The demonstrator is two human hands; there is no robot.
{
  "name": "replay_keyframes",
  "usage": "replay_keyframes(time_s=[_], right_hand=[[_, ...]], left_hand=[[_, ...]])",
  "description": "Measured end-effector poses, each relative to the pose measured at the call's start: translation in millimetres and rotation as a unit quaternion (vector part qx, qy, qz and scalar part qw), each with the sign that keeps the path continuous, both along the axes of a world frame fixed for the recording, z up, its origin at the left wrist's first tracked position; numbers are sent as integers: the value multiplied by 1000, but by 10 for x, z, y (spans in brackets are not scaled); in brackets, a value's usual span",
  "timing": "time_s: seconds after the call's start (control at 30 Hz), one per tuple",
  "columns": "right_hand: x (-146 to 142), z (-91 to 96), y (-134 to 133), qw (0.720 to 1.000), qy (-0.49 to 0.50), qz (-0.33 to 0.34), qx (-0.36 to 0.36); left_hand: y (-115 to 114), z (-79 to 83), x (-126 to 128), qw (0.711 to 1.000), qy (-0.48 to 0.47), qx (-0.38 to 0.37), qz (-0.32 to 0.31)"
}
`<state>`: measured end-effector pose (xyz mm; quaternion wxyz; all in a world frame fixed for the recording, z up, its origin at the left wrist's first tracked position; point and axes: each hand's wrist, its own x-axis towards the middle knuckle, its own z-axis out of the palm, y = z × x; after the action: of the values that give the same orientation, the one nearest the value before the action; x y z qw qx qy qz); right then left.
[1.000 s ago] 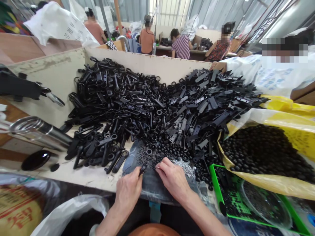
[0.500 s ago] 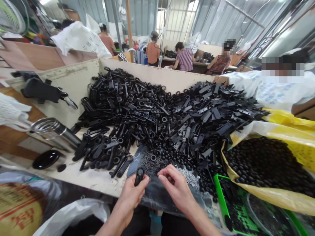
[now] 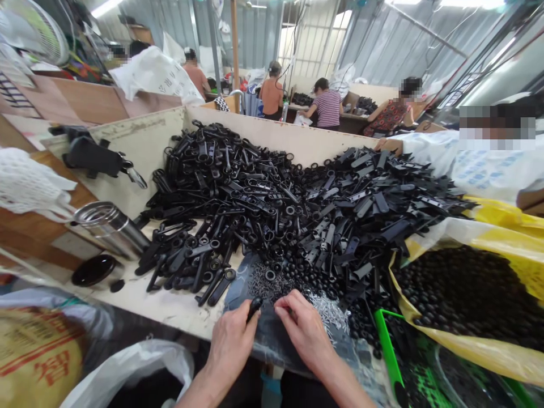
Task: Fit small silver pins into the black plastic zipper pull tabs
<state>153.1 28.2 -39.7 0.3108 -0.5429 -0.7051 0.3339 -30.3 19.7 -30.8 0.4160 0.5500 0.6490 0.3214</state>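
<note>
My left hand (image 3: 233, 340) is closed round a small black plastic piece (image 3: 254, 307) whose end sticks up between thumb and fingers. My right hand (image 3: 301, 328) is pinched just to its right, fingertips almost touching the piece; what it holds is too small to make out. Both hands rest over a dark mat (image 3: 272, 334) at the table's near edge. Just beyond the fingers lie small black rings (image 3: 272, 276) and a patch of tiny silvery metal parts (image 3: 329, 309). Behind them rises a big heap of black plastic arms (image 3: 289, 198).
A yellow bag of black beads (image 3: 467, 289) sits at right over a green tray (image 3: 389, 357). A steel flask (image 3: 108, 229) and its black lid (image 3: 92, 270) lie at left. A wooden wall (image 3: 140, 141) backs the bench. Several people work at tables behind; a white plastic bag (image 3: 131, 368) hangs at lower left.
The left hand raised the black piece upright, then lowered it back toward the mat; the right hand closed in beside it. The camera tilted up a little.
</note>
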Motion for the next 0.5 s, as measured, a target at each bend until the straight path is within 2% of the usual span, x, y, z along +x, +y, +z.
replay_keyframes(time_s=[0.1, 0.27, 0.37, 0.5], right_hand=[[-25, 105, -17, 998, 64, -10, -25], [-41, 261, -31, 990, 131, -12, -45], [-11, 235, -43, 992, 121, 1, -43], [29, 91, -54, 998, 61, -14, -7]], left_hand=[[0, 19, 32, 996, -73, -43, 8], [-67, 94, 140, 971, -189, -138, 44], [-91, 134, 158, 958, -229, -157, 65], [-35, 109, 126, 952, -256, -143, 86]])
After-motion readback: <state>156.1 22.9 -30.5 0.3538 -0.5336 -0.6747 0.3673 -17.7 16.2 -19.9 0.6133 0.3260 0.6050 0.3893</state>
